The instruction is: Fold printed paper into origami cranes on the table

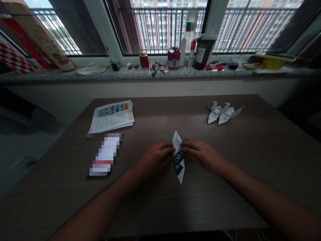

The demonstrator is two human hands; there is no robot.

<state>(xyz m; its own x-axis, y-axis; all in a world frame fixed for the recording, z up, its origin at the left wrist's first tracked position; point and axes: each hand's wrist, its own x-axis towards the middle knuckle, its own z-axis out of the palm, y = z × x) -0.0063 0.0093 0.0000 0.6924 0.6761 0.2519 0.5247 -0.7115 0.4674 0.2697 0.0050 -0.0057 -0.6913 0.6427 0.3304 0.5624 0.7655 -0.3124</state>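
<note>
A long, narrow piece of folded paper (178,160), pointed at both ends, lies upright in my view at the middle of the table. It is white with dark printed patches on its lower half. My left hand (157,154) grips its left edge, fingers bent and close together. From the other side, my right hand (202,154) holds the right edge with its fingertips. Both thumbs are mostly hidden. Folded paper cranes (222,113) of printed paper rest at the table's far right.
A stack of printed sheets (112,117) lies far left on the brown table (163,214). Nearer stands out a phone (105,155) with a blurred screen. Along the windowsill (130,75) are a red can (174,58), a bottle (185,47), a dark cup (202,52) and small items.
</note>
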